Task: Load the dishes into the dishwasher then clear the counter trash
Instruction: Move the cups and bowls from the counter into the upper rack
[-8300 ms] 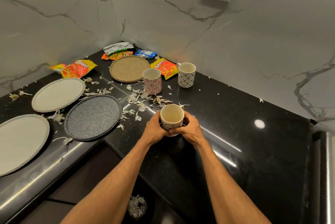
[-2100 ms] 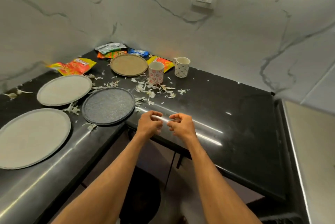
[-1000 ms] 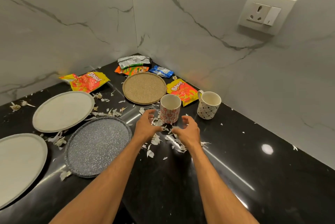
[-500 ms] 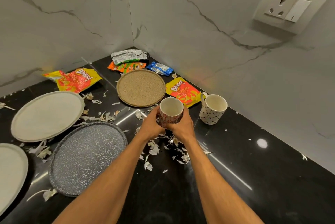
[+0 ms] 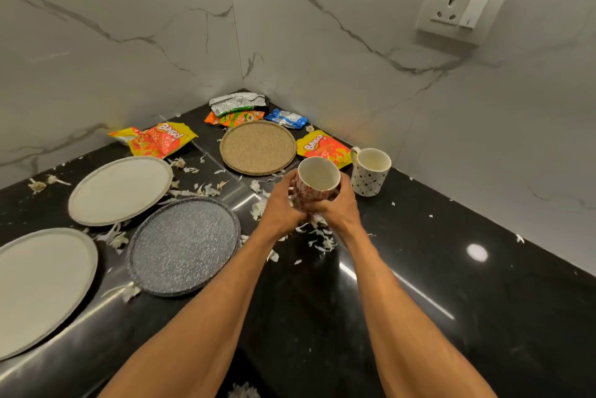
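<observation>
Cylindrical patterned mug (image 5: pixel 317 186) btw hands (image 5: pixel 280 214) (image 5: pixel 339 211)

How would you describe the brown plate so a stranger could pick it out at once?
Find the corner where the marble walls meet the black counter. The brown plate lies just before the snack wrappers there. It alone is tan and grainy; the other plates are pale grey or speckled dark.
</observation>
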`<state>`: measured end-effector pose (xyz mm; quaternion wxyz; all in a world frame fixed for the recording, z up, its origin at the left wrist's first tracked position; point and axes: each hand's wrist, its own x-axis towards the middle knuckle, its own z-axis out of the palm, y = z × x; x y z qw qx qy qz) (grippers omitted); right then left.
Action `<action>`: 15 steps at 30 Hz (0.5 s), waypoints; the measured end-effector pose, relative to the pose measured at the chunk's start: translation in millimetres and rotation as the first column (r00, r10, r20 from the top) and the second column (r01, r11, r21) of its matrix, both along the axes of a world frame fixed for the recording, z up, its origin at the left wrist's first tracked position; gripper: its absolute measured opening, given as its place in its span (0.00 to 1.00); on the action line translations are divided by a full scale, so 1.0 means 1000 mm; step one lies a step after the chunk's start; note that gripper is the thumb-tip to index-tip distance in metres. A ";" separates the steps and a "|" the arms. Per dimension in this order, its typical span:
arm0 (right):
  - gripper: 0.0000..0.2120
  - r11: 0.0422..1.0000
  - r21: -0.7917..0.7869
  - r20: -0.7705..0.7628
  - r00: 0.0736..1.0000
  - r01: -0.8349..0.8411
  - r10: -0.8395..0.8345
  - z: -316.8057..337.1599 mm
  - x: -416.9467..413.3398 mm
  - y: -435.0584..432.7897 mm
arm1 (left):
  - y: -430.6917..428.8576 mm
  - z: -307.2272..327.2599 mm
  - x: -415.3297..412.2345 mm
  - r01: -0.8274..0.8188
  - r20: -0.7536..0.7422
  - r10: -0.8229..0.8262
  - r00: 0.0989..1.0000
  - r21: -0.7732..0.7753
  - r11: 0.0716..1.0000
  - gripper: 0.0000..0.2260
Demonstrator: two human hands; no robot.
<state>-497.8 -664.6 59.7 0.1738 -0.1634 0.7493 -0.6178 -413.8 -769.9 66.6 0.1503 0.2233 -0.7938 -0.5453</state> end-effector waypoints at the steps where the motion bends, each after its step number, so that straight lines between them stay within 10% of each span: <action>1: 0.42 1.000 -0.019 0.021 1.000 -0.013 0.014 0.000 0.004 0.008 | 0.007 -0.002 0.006 0.004 -0.007 -0.004 1.000 0.001 1.000 0.41; 15: 0.39 0.990 -0.143 0.181 0.984 0.019 0.008 -0.009 0.109 0.096 | 0.085 -0.019 0.090 0.082 -0.026 -0.080 0.996 0.096 0.992 0.42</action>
